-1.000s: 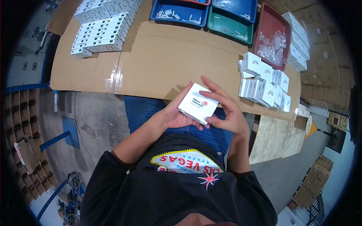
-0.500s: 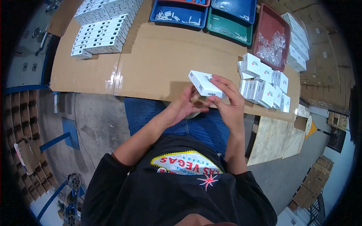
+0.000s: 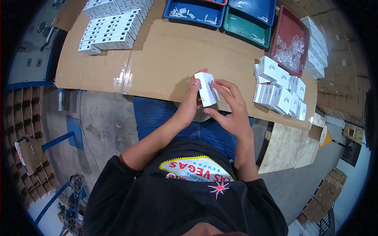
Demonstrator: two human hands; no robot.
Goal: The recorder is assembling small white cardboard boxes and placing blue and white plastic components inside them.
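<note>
1. While both hands are at the white box (image 3: 207,89), it is held tilted over the near edge of the cardboard-covered table (image 3: 165,59), in front of the person's body
2. At the box's 8 o'clock, the left hand (image 3: 191,103) grips it by the left side, thumb along the near face and a fingertip showing past the top
3. At its 4 o'clock, the right hand (image 3: 233,105) has its fingers bent and apart, the foremost fingertips against the box's right side, the thumb spread away below; whether they press or only touch, I cannot tell
4. A cluster of similar white boxes (image 3: 280,91) lies at 3 o'clock, some leaning on others
5. Toward 2 o'clock is a red tray (image 3: 291,23) with clear plastic bags (image 3: 291,54), more white boxes (image 3: 315,51) stacked just beyond it
6. A green tray (image 3: 250,26) stands at 1 o'clock, a blue tray (image 3: 191,21) with small white pieces (image 3: 183,13) at 12
7. A large stack of white boxes (image 3: 112,31) rises at 10 o'clock
8. Farther out, a pale wooden board (image 3: 289,151) lies at 4 o'clock
</note>
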